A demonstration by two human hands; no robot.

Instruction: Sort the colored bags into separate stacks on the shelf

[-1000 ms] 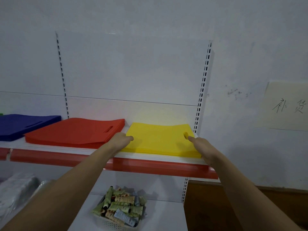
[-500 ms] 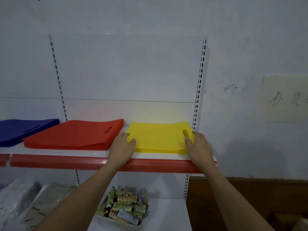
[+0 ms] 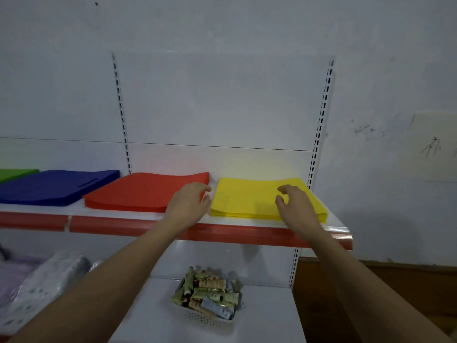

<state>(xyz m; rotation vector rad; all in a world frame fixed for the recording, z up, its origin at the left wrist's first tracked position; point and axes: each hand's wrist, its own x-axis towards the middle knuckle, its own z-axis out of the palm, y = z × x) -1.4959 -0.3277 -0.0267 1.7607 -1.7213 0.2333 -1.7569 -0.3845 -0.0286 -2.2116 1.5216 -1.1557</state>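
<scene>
At the far left edge of the shelf (image 3: 138, 215) a sliver of a green bag stack (image 3: 14, 173) is showing, and just beside it a blue bag stack (image 3: 57, 186) is lying flat with its handle slot facing right. Next along, a red bag stack (image 3: 146, 191) is sitting close to the blue one, its near edge fanning slightly over the shelf's white top.

The left hand (image 3: 189, 203) is hovering over the narrow gap between the red stack and the yellow bag stack (image 3: 249, 196), fingers spread loosely and holding nothing; whether the fingertips are touching the yellow edge cannot be told. The right hand (image 3: 295, 203) is hanging over the right half of the yellow stack, fingers relaxed and slightly bent, also gripping nothing. The yellow stack is lying at the right end of the shelf, apart from the red one, near the slotted upright (image 3: 320, 120).

On the lower shelf a white basket of tubes (image 3: 210, 300) is resting, with wrapped grey bundles (image 3: 42, 283) lying at the lower left.

All four colours are already sitting in separate stacks, so the sorting is looking close to done; the step in hand appears to be squaring up the yellow stack. The next move probably calls for a light tidying press or for drawing both hands clear without dragging the top bag.
</scene>
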